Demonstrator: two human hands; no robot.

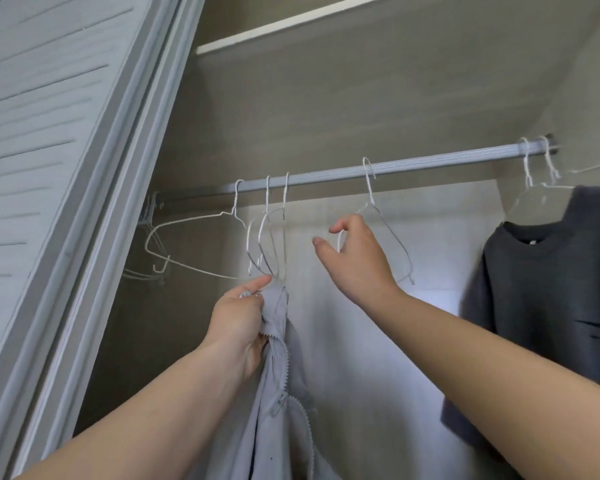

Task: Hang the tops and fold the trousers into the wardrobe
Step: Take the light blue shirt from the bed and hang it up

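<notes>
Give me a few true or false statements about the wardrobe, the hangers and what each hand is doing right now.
1. The left hand grips a light grey zip-up top. True.
2. The right hand holds the dark grey top. False: it reaches to a bare wire hanger on the rail.
3. The dark grey top hangs at the rail's right end. True.
4. The rail holds only one hanger. False: several white wire hangers hang along it.
5. The zip-up top is already on a hanger. False: it dangles from the left hand's grip.

A white louvred sliding door [39, 140] stood at the left. Beige wood-grain back panelling [326, 109] ran behind, with a white-edged shelf [291, 26] above it.
</notes>
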